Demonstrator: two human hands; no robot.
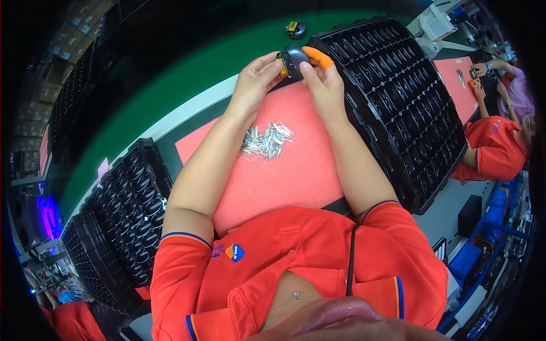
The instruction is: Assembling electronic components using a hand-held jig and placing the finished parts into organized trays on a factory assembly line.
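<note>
Both my hands are raised beyond the far edge of a pink foam mat (284,182), closed around a small device with a rounded dark grey shell (296,55) and a yellow part. My left hand (257,79) pinches its yellow-part side. On the other side, my right hand (323,79) grips the grey shell, with orange covers (318,58) on its fingers. A loose pile of thin silvery metal pins (268,141) lies on the mat between my forearms. A similar dark device with a yellow part (296,29) rests on the green surface beyond my hands.
A large black tray with rows of pockets (392,96) stands close on my right. More black trays (128,199) are at my left. A green surface (210,48) runs along the far side. Co-workers in red (500,148) and pink sit at the right.
</note>
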